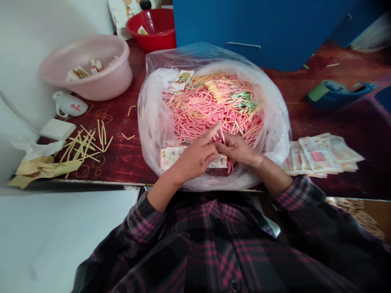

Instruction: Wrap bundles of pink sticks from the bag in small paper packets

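Heaped inside a translucent plastic bag (276,118) on the tabletop (131,160): short pink sticks (201,106), with green sticks (244,99) at two o'clock in the heap. Over its six o'clock side, left hand (195,158) and right hand (241,148) close together. Pinched between narrow-set right fingers, one upright pink stick (222,133). Just beside it, an outstretched left index finger; cannot tell whether the other left fingers hold anything. Partly beneath the left hand, at seven o'clock, a printed packet (170,158). Around the bag: blue box (214,24) at one o'clock, blue container (326,101) near three, fanned packets (317,152) toward four, yellow sticks (82,147) and white mug (69,104) near nine, pink basin (113,81) at ten, red bowl (157,40) at eleven.
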The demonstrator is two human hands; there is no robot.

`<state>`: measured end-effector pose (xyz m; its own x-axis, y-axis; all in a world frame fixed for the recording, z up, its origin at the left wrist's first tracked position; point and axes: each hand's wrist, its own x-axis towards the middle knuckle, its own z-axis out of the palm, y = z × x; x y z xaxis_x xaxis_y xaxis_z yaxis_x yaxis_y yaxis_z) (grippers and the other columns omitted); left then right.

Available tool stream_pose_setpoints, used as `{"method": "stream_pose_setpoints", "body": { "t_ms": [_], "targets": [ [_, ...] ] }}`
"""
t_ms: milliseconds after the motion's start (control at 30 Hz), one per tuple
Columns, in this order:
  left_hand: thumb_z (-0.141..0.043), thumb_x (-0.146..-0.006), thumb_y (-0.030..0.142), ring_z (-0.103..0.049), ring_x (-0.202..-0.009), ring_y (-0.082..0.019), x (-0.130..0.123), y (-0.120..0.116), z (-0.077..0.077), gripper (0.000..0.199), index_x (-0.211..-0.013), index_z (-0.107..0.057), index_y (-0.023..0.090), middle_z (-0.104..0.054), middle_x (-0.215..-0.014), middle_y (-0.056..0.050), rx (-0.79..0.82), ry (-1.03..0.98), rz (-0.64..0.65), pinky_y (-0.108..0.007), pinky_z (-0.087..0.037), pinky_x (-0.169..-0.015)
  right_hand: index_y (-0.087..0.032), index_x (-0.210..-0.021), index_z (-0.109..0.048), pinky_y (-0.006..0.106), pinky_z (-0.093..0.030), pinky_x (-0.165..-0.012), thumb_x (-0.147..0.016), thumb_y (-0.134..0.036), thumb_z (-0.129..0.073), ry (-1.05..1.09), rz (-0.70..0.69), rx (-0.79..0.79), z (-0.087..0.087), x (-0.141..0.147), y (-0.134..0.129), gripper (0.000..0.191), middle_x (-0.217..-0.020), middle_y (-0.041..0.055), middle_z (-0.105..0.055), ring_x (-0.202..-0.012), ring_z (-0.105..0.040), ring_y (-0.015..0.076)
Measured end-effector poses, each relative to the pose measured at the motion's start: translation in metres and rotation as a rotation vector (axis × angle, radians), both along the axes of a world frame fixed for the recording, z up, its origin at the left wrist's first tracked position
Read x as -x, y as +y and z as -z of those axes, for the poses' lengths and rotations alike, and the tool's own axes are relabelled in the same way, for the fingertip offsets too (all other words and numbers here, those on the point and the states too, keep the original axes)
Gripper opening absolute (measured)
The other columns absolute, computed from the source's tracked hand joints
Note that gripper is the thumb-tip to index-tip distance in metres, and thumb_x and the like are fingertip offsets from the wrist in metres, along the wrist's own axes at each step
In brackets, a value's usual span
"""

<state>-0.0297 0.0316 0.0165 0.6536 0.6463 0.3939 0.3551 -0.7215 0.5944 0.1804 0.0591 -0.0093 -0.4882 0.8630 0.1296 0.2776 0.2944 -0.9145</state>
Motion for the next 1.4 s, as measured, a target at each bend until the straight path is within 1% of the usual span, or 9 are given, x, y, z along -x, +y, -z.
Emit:
{"method": "stream_pose_setpoints", "body": {
  "t_ms": [100, 200, 367, 533, 700, 833, 1133, 1233, 1400],
  "targets": [
    [-0.056, -0.106, 0.029, -0.042, -0.161, -0.028, 0.007, -0.007, 0.001, 0.024, -0.087, -0.067, 0.02, -0.039, -0.176, -0.012, 0.059, -0.05, -0.037, -0.049, -0.044, -0.127, -0.022, -0.089, -0.067, 0.034, -0.051, -0.076, -0.093, -0.07, -0.062, 0.021, 0.003, 0.056, 0.001, 0.001, -0.001, 0.049, -0.08, 0.0009, -0.066, -0.078, -0.06, 0.019],
    [-0.06, -0.106, 0.038, -0.05, -0.155, -0.03, 0.016, -0.015, -0.002, 0.026, -0.09, -0.07, 0.02, -0.051, -0.168, -0.015, 0.1, -0.156, -0.177, -0.051, -0.044, -0.124, -0.022, -0.087, -0.07, 0.036, -0.055, -0.081, -0.096, -0.073, -0.059, 0.046, 0.156, 0.051, -0.01, 0.0, -0.004, 0.053, -0.085, 0.0035, -0.071, -0.081, -0.065, 0.0203],
    [-0.066, -0.101, 0.043, -0.073, -0.116, -0.024, 0.017, -0.022, 0.003, 0.024, -0.091, -0.073, 0.022, -0.08, -0.118, -0.01, 0.339, -0.41, -0.314, -0.044, -0.055, -0.107, -0.025, -0.092, -0.069, 0.042, -0.053, -0.105, -0.097, -0.074, -0.06, 0.23, 0.328, -0.075, -0.034, 0.008, -0.002, 0.05, -0.102, 0.0053, -0.078, -0.107, -0.071, 0.0233],
    [-0.071, -0.096, 0.036, -0.072, -0.118, -0.025, -0.006, -0.021, 0.01, 0.02, -0.083, -0.072, 0.021, -0.078, -0.122, -0.011, 0.544, -0.493, -0.169, -0.043, -0.052, -0.108, -0.027, -0.088, -0.061, 0.038, -0.059, -0.084, -0.092, -0.082, -0.055, 0.559, 0.469, 0.185, -0.034, 0.038, -0.002, 0.055, -0.086, 0.0039, -0.072, -0.094, -0.073, 0.0228],
    [-0.07, -0.096, 0.036, -0.07, -0.121, -0.025, -0.02, -0.019, 0.011, 0.019, -0.085, -0.072, 0.021, -0.078, -0.12, -0.011, 0.56, -0.522, -0.168, -0.044, -0.05, -0.11, -0.026, -0.078, -0.059, 0.033, -0.056, -0.072, -0.081, -0.071, -0.079, 0.649, 0.429, 0.395, -0.028, 0.052, -0.013, 0.049, -0.074, -0.0009, -0.064, -0.076, -0.066, 0.0183],
    [-0.074, -0.094, 0.038, -0.07, -0.117, -0.024, -0.016, -0.025, 0.007, 0.022, -0.082, -0.073, 0.021, -0.078, -0.119, -0.01, 0.601, -0.546, -0.15, -0.043, -0.05, -0.109, -0.025, -0.081, -0.06, 0.031, -0.053, -0.068, -0.084, -0.071, -0.076, 0.637, 0.406, 0.408, -0.028, 0.047, -0.017, 0.048, -0.075, -0.0014, -0.063, -0.07, -0.062, 0.0154],
    [-0.094, -0.074, 0.044, -0.059, -0.067, -0.01, 0.019, -0.024, 0.001, 0.034, -0.079, -0.07, 0.021, -0.067, -0.074, 0.005, 0.85, -1.036, -0.527, -0.022, -0.051, -0.068, -0.027, -0.066, -0.038, 0.029, -0.024, -0.051, -0.085, -0.079, -0.069, 0.096, 0.457, 0.065, -0.037, -0.018, 0.0, 0.065, -0.058, -0.007, -0.031, -0.055, -0.027, 0.0112],
    [-0.095, -0.072, 0.041, -0.059, -0.066, -0.009, 0.02, -0.024, 0.006, 0.036, -0.076, -0.068, 0.019, -0.065, -0.071, 0.005, 0.867, -1.028, -0.544, -0.021, -0.051, -0.067, -0.026, -0.063, -0.038, 0.031, -0.029, -0.055, -0.091, -0.076, -0.063, -0.231, 0.437, 0.01, -0.03, -0.03, -0.003, 0.062, -0.058, -0.0041, -0.038, -0.056, -0.035, 0.0132],
    [-0.092, -0.072, 0.041, -0.06, -0.067, -0.01, 0.018, -0.023, 0.017, 0.032, -0.079, -0.068, 0.02, -0.067, -0.074, 0.005, 0.855, -0.965, -0.552, -0.023, -0.051, -0.068, -0.023, -0.084, -0.065, 0.035, -0.042, -0.067, -0.092, -0.059, -0.072, -0.841, 0.386, -0.101, -0.023, -0.019, -0.014, 0.037, -0.076, 0.0079, -0.07, -0.074, -0.065, 0.0259]
  ]
}}
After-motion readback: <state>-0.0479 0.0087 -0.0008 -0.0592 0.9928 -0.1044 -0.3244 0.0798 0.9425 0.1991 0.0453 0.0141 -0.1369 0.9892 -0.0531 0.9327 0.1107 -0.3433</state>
